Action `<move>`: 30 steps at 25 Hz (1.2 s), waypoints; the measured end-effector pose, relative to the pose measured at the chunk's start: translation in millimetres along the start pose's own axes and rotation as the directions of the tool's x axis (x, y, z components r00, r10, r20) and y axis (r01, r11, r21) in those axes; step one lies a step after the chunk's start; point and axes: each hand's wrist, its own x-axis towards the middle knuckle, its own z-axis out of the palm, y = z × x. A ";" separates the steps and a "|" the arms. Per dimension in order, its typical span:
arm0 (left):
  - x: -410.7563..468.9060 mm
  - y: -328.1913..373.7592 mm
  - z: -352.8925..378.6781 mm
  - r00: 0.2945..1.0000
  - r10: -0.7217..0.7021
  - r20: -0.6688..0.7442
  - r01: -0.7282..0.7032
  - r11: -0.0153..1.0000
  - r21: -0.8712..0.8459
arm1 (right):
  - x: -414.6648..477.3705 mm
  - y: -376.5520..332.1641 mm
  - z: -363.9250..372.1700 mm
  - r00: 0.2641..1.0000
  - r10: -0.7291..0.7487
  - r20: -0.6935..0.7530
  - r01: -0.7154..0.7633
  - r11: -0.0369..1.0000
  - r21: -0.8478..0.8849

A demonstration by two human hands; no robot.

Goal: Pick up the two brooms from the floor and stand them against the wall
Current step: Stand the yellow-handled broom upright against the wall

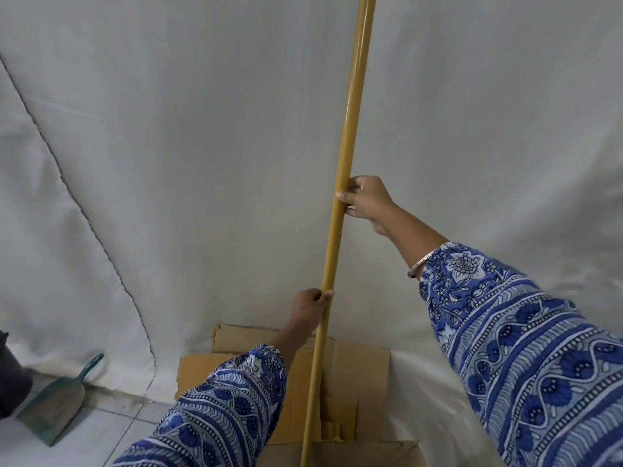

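- The broom (344, 183) shows only as its long yellow-tan handle, standing nearly upright and tilted slightly right toward the top; it runs out of view at the top edge, and its lower end drops behind the rim of a box (367, 454) at the bottom edge. The head is hidden.
- The right hand (365, 200) grips the handle about midway up, fingers curled round it from the right with the thumb across the front.
- The left hand (308, 306) holds the same handle lower down, fingers wrapped behind and the thumb tip pressed on its front.
- Both arms wear blue-and-white patterned sleeves; a metal bangle (419, 263) sits on the right wrist.
- Behind the handle hangs a white cloth (202, 163) covering the wall, creased, with a dark stitched seam curving down its left side. Whether the handle touches it cannot be told.
- Flattened cardboard (357, 365) lies at the foot of the cloth, under and around the handle's lower part.
- A green dustpan (55, 404) leans at the lower left where cloth meets tiled floor (84, 446), well apart from the broom; open tile lies between them.
- A dark object (11, 379) is cut off by the left edge.
- No writing or label can be read on anything.
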 end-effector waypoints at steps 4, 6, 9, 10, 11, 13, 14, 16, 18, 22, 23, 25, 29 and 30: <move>6.1 -1.6 0.1 0.999 0.004 -0.041 -0.001 0.996 0.084 | 4.7 5.1 7.3 1.000 0.006 -0.018 -0.006 1.000 0.004; 9.7 -2.8 -0.2 0.998 0.009 -0.063 -0.002 0.994 0.113 | 6.7 6.5 10.8 0.999 0.000 -0.039 0.000 1.000 0.008; 13.4 -7.4 2.1 0.990 0.020 -0.139 -0.005 0.994 0.110 | 9.7 7.3 15.9 0.999 -0.023 -0.047 0.021 0.999 -0.026; 13.4 -10.2 4.2 0.983 0.025 -0.183 -0.004 0.993 0.114 | 10.7 8.1 18.5 0.999 -0.033 -0.042 0.032 0.999 -0.037; 12.8 -13.1 5.8 0.974 0.029 -0.226 -0.003 0.993 0.116 | 11.7 8.6 21.7 0.998 -0.045 -0.036 0.044 0.998 -0.042; 13.4 -15.0 6.3 0.961 0.023 -0.277 0.007 0.994 0.106 | 14.2 7.2 28.4 0.997 -0.066 -0.027 0.065 0.996 -0.056; 16.7 -13.9 4.2 0.959 0.012 -0.283 0.020 0.994 0.109 | 16.6 5.7 31.3 0.997 -0.068 -0.029 0.066 0.996 -0.068; 24.3 -9.5 -3.7 0.967 -0.013 -0.253 0.050 0.989 0.141 | 22.5 2.6 35.0 0.998 -0.054 -0.034 0.051 0.994 -0.093; 32.6 -4.5 -11.9 0.980 -0.025 -0.196 0.060 0.983 0.176 | 28.5 0.3 37.4 0.998 -0.039 -0.041 0.034 0.992 -0.119; 38.6 -2.4 -16.1 0.984 -0.050 -0.169 0.079 0.983 0.168 | 33.8 3.4 43.2 0.996 -0.046 -0.072 0.035 0.989 -0.146; 38.3 -2.3 -15.7 0.984 -0.047 -0.170 0.075 0.983 0.165 | 33.1 4.4 44.1 0.996 -0.048 -0.074 0.036 0.988 -0.148; 35.3 -1.9 -15.5 0.985 -0.044 -0.168 0.072 0.983 0.167 | 30.7 5.8 44.8 0.996 -0.053 -0.072 0.042 0.988 -0.149; 29.6 2.6 -14.0 0.982 -0.040 -0.182 0.069 0.985 0.156 | 24.5 2.1 42.3 0.997 -0.054 -0.053 0.046 0.989 -0.143; 27.5 4.9 -13.5 0.981 -0.041 -0.189 0.071 0.986 0.152 | 22.5 0.7 40.7 0.997 -0.056 -0.045 0.049 0.989 -0.138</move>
